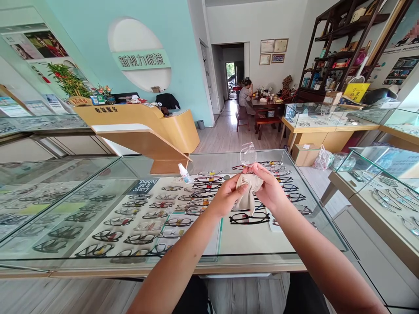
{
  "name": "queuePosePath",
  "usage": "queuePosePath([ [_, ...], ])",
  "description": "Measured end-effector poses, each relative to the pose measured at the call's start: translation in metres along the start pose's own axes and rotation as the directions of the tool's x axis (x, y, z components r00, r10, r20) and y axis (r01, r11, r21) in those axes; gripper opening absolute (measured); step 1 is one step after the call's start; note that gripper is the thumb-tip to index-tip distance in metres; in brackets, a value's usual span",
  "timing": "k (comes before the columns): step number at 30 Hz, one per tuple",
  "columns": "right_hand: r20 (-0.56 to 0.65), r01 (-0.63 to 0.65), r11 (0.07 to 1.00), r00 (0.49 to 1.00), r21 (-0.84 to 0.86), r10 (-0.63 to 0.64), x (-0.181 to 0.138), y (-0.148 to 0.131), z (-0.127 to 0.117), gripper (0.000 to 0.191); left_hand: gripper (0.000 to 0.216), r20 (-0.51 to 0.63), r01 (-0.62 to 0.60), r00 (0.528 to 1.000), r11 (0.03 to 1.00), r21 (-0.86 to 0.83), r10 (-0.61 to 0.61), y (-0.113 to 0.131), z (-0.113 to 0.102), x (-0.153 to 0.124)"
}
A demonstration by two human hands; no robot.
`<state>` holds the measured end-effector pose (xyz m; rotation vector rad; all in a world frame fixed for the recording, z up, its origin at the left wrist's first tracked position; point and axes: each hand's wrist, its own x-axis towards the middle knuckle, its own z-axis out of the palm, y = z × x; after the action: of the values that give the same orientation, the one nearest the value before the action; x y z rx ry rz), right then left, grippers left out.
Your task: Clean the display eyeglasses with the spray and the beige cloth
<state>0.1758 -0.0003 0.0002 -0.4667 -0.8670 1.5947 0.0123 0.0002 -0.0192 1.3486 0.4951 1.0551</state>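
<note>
A beige cleaning cloth (245, 203) is bunched between my two hands above the glass counter. My left hand (228, 195) is closed on it, thumb pressed on the front. My right hand (271, 187) is closed at the cloth's other side, its fingertips at a pair of thin-rimmed eyeglasses (248, 155). One round lens of the eyeglasses sticks up above the fingers; the rest is hidden by cloth and hands. Just left of them, a small white bottle (184, 172) stands tilted in view on the counter. Under the glass, a dark-framed pair of spectacles (249, 218) lies below the cloth.
The glass display counter (209, 257) holds rows of spectacles. Another glass case (386, 183) stands at the right. Beyond are a wooden reception desk (131, 117), a cardboard box (306, 155) on the floor, and a person (245, 96) seated at a table.
</note>
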Motion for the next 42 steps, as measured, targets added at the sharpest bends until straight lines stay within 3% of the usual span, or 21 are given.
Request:
queuePosePath([
  [3, 0.0, -0.029, 0.999, 1.0, 0.013, 0.029, 0.0, 0.002, 0.001, 0.031, 0.048, -0.018, -0.028, 0.999, 0.999, 0.037, 0.028, 0.001, 0.004, 0.0],
  [9, 0.0, -0.054, 0.996, 0.999, 0.067, 0.054, -0.004, 0.01, 0.008, 0.033, 0.043, -0.171, -0.044, 0.984, 0.995, 0.085, 0.058, -0.01, 0.004, 0.001],
  [14, -0.013, -0.041, 0.999, 0.999, -0.009, 0.041, -0.008, 0.013, 0.013, 0.034, 0.043, -0.236, -0.064, 0.968, 0.995, 0.08, 0.081, -0.013, 0.002, 0.002],
  [21, -0.014, -0.018, 0.996, 1.0, -0.087, 0.016, -0.008, 0.013, 0.012, 0.031, 0.044, -0.225, -0.053, 0.973, 0.999, -0.005, 0.05, -0.011, 0.003, 0.003],
  [29, -0.009, 0.007, 0.996, 1.0, -0.091, -0.008, -0.006, 0.007, 0.011, 0.03, 0.044, -0.229, -0.101, 0.968, 0.995, 0.013, 0.101, -0.018, -0.005, 0.007],
  [42, 0.025, -0.018, 1.0, 1.0, -0.021, 0.018, -0.004, 0.004, 0.007, 0.03, 0.046, -0.167, 0.021, 0.985, 0.995, -0.099, -0.037, -0.011, -0.007, 0.006],
])
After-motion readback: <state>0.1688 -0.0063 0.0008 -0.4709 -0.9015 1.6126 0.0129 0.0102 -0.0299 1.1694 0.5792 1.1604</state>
